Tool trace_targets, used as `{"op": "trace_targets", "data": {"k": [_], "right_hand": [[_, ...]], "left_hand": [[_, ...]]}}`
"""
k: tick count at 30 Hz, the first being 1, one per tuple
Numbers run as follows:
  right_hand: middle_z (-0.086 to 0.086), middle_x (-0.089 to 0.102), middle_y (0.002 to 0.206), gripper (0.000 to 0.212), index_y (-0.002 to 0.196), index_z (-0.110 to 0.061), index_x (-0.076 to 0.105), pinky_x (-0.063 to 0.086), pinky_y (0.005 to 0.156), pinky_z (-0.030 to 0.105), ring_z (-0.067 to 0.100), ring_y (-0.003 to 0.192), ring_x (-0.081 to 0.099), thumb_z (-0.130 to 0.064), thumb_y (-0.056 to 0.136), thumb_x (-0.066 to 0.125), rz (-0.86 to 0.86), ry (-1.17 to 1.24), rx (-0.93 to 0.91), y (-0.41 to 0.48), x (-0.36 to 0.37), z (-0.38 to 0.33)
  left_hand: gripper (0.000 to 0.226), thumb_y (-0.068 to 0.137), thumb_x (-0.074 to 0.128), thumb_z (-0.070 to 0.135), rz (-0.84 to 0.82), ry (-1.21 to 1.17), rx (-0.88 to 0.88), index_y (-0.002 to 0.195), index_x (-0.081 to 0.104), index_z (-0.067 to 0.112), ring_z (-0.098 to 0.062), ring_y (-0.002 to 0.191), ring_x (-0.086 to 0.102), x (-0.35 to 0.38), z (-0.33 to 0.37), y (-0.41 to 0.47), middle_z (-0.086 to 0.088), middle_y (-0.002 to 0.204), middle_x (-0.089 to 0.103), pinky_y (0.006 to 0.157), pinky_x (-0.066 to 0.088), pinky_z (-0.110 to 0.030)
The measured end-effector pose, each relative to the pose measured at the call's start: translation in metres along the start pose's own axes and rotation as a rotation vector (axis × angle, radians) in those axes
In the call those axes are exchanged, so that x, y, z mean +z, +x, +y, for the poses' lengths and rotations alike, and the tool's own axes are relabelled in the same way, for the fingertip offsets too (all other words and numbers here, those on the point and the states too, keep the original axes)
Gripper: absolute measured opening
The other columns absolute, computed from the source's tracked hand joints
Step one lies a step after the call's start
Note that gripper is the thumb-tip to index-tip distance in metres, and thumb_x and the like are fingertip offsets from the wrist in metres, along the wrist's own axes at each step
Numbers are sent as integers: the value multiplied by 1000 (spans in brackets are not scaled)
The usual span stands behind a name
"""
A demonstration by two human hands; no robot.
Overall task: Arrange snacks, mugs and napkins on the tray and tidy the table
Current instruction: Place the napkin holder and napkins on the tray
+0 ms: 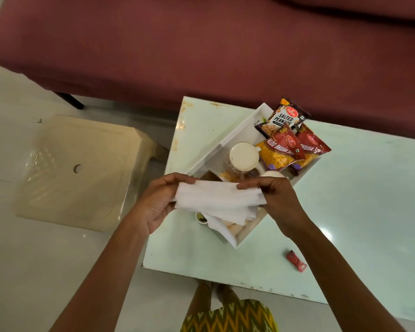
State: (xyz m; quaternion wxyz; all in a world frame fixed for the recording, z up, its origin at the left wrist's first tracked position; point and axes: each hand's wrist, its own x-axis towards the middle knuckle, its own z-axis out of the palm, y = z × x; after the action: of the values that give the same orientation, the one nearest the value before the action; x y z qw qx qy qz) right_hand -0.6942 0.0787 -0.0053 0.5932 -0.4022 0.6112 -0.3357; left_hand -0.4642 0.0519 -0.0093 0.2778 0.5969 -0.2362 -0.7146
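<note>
Head view, from the left: a cream plastic stool [74, 171] stands on the floor beside the table's [357, 188] left edge. The left hand [158, 202] grips the left end of a stack of white napkins [216, 200], fingers curled behind it and thumb on top. The stack is held over the near end of the white tray [228, 140], which sits askew near the table's far-left corner. In the tray a cream mug [243, 156] stands at the middle; at the far end lean a salted peanuts packet [282, 118] and two aloo bhujia packets [280, 152]. The right hand [278, 200] pinches the stack's right end. A small red wrapper [296, 261] lies near the table's near edge.
</note>
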Motion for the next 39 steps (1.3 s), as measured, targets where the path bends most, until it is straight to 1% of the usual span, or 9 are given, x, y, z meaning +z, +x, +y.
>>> {"op": "trace_targets", "data": {"k": [2, 6, 11, 14, 18, 26, 30, 35, 39], "right_hand": [[-12, 72, 84, 58, 70, -24, 73, 52, 75, 12, 1, 85, 66, 25, 72, 41, 49, -8, -5, -5, -1, 1], [-7, 71, 92, 60, 67, -28, 73, 49, 74, 11, 5, 92, 63, 21, 74, 39, 95, 7, 41, -16, 2, 13], [6, 69, 105, 27, 78, -14, 74, 49, 90, 39, 26, 104, 58, 4, 77, 54, 206, 156, 274, -24, 11, 35], [13, 66, 107, 14, 81, -2, 70, 52, 85, 40, 31, 103, 58, -8, 76, 59, 259, 455, 486, -27, 17, 47], [15, 67, 104, 12, 83, -4, 71, 49, 92, 43, 31, 101, 60, -14, 77, 68, 400, 440, 573, -25, 24, 58], [15, 63, 95, 36, 96, 7, 62, 51, 58, 22, 21, 77, 60, -2, 66, 79, 652, 632, 756, -13, 29, 78], [6, 59, 83, 20, 76, -5, 57, 45, 47, 15, 10, 61, 53, -2, 70, 76, 670, 685, 844, -6, 33, 90], [10, 56, 73, 25, 68, -2, 52, 50, 47, 19, 19, 64, 58, 2, 66, 77, 766, 808, 896, 5, 38, 102], [14, 59, 83, 27, 91, 5, 59, 52, 47, 25, 27, 71, 62, 4, 68, 75, 748, 785, 910, 13, 40, 108]], "left_hand": [[38, 89, 44, -1, -27, -80, -26, 70, 71, 18, -21, 97, 63, 3, 1, 0, -8, 105, 69, 63, 58, -22], [23, 91, 50, 21, -45, -222, -182, 104, 65, 9, -18, 82, 67, 7, -3, 1, -10, 101, 67, 55, 57, -25], [27, 74, 71, 6, 108, 171, -215, 99, 61, 13, -25, 99, 62, 18, -13, 6, -12, 118, 59, 61, 59, -26], [38, 71, 74, 2, 223, 278, -172, 105, 58, 11, -28, 105, 58, 26, -18, 13, -9, 117, 53, 65, 55, -25], [42, 71, 75, 6, 278, 359, -111, 109, 56, 8, -25, 100, 57, 38, -19, 25, -5, 110, 53, 66, 54, -24], [23, 78, 70, 16, 350, 599, -17, 98, 60, 9, -20, 88, 55, 63, -23, 60, -3, 97, 55, 64, 54, -26], [14, 81, 64, 17, 431, 778, 38, 93, 68, 11, -19, 81, 55, 70, -30, 76, -4, 96, 67, 72, 47, -28], [18, 83, 59, 16, 502, 900, 36, 98, 69, 13, -28, 94, 64, 77, -37, 88, -7, 104, 71, 71, 46, -29], [22, 86, 57, 18, 540, 975, 54, 103, 68, 10, -30, 95, 64, 75, -43, 92, -10, 105, 71, 70, 45, -31]]}}
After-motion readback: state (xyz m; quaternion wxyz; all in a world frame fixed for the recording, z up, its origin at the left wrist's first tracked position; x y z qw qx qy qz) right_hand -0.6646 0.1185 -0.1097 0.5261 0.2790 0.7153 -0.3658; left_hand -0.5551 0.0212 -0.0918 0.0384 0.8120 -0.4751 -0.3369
